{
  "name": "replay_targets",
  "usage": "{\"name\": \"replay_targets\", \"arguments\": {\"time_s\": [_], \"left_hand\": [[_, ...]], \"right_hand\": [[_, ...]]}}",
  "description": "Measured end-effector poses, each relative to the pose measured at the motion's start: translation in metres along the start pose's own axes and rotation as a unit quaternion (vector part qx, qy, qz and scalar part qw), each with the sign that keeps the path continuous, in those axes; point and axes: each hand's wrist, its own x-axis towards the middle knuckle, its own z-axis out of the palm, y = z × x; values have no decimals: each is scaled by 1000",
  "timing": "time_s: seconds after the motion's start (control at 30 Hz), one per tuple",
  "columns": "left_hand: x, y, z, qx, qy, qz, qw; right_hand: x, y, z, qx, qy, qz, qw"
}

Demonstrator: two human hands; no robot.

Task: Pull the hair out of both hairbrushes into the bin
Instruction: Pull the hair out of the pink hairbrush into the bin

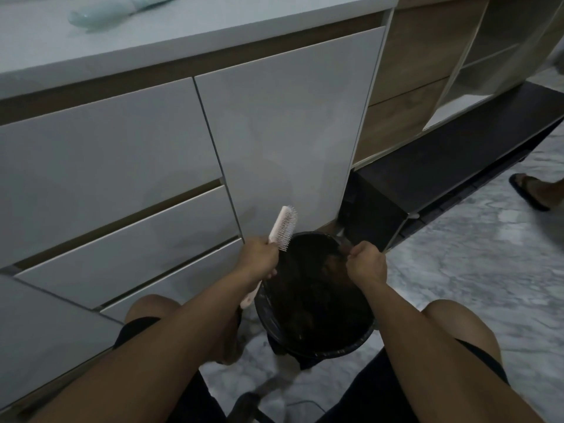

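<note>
My left hand (258, 254) grips a pale pink hairbrush (283, 226) by its handle, bristles turned right, the head raised over the far left rim of the bin. The black bin (351, 349) with a dark liner stands on the floor between my knees. My right hand (366, 264) is pinched shut over the bin's far right side, with a dark wisp of hair (344, 248) at its fingertips, hard to tell against the dark bin. A second, mint green hairbrush (100, 12) lies on the white countertop at the top left.
White drawers and a cabinet door (287, 132) stand right behind the bin. A dark low shelf (442, 166) runs to the right. Another person's sandalled foot (537, 192) is on the marble floor at the far right. A cable lies near my feet.
</note>
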Motion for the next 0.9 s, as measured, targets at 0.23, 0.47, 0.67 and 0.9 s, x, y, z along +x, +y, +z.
{"name": "replay_targets", "arguments": {"time_s": [0.23, 0.47, 0.67, 0.9], "left_hand": [[4, 0, 14, -10, -29, -10, 999], [2, 3, 14, -4, -50, -10, 999], [-6, 8, 9, 10, -75, 1, 997], [-14, 14, 6, 5, -105, 12, 994]], "right_hand": [[8, -6, 9, 27, -11, 2, 1000], [7, -7, 8, 44, -37, -3, 998], [-1, -16, 3, 66, -76, -55, 993], [-31, -44, -13, 256, -175, -76, 948]]}}
